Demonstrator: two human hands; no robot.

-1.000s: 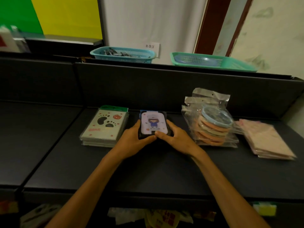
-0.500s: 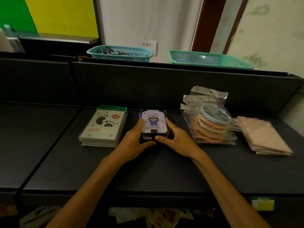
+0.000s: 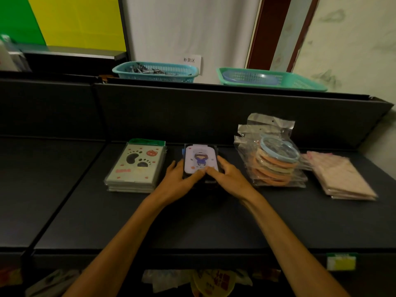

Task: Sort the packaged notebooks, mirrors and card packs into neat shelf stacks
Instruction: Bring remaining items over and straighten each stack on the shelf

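I saw the left hand (image 3: 179, 179) and right hand (image 3: 228, 177) grasping the stack of card packs (image 3: 200, 160) from either side on the dark shelf (image 3: 192, 221). It sat between the notebooks (image 3: 137, 166) and the bagged mirrors (image 3: 276, 159), apart from both.
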